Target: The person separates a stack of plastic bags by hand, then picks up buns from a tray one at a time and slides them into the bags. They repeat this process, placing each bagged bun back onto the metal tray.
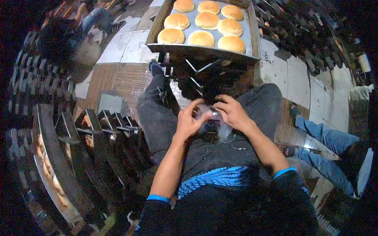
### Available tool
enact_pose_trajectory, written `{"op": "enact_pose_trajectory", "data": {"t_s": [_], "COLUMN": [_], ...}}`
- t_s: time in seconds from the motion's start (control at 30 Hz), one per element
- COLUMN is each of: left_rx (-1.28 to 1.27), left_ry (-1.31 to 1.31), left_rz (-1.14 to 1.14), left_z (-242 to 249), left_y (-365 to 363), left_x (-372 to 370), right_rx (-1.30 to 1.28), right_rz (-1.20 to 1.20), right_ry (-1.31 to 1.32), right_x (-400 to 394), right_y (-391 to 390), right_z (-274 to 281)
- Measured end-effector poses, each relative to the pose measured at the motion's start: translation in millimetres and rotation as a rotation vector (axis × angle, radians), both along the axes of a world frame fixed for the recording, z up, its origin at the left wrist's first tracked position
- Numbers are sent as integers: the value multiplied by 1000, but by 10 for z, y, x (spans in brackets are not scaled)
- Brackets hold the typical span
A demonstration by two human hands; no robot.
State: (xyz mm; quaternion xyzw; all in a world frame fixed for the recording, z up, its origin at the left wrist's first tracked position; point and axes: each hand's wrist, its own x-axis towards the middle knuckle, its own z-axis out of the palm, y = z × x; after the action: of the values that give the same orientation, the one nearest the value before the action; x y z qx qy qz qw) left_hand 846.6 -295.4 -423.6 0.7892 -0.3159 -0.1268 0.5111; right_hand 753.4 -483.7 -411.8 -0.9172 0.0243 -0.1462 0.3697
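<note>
In the head view, a clear plastic bag (224,131) is between my hands over my lap. My left hand (191,119) curls its fingers and thumb around the bag's left side. On the other side, my right hand (232,112) has bent fingers at the bag's upper edge. The bag looks crumpled and see-through, and I cannot make out anything inside it. Beyond my hands, a dark-rimmed tray (255,43) carries several round golden buns (201,38) in rows.
Stacked dark trays (71,129) stand close on my left, some with baked goods in them. A person in jeans (325,137) is at my right, and another person (96,19) is at the far left. Tiled floor (122,47) shows around the tray.
</note>
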Motion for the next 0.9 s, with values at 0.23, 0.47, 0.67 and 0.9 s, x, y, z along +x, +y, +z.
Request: {"op": "enact_pose_trajectory", "data": {"t_s": [0.23,0.47,0.67,0.9], "left_rx": [-554,-700,-876,-866], "left_ry": [800,792,882,876], "left_rz": [199,854,689,615], "left_z": [74,18,-40,-145], "left_y": [152,231,430,538], "left_x": [446,872,941,924], "right_rx": [487,72,-414,-326], "right_rz": [-370,-63,-83,120], "right_ry": [-78,-109,309,705], "right_x": [312,1315,2852,2980], "right_y": [-110,-165,-1087,-1187], "right_z": [818,1071,501,948]}}
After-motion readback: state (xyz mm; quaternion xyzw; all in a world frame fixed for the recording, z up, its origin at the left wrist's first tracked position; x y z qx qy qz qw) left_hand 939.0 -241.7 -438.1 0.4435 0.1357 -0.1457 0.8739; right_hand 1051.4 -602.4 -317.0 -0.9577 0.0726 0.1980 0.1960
